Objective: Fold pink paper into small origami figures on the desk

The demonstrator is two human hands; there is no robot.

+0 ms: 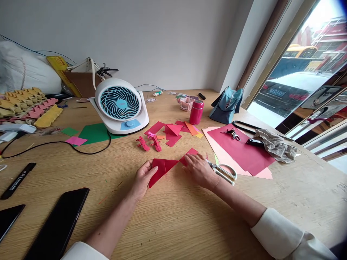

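My left hand (pixel 144 177) pinches the left edge of a folded red paper (pixel 162 169), thumb on top, its pointed end reaching right. My right hand (pixel 199 169) lies with fingers spread over another red paper piece (pixel 192 152), just left of the scissors (pixel 223 171) with pale handles. Beyond the hands are two small cut red paper figures (pixel 155 143) and a group of red paper pieces (pixel 173 130), with an orange piece (pixel 191 128) among them.
A white fan (pixel 120 103) stands at the back left, its black cable (pixel 89 153) curving across the table. A red can (pixel 196 112) and blue bag (pixel 227 105) stand behind. Large red sheets (pixel 240 150) lie right; a black phone (pixel 59 224) and marker (pixel 18 181) lie left.
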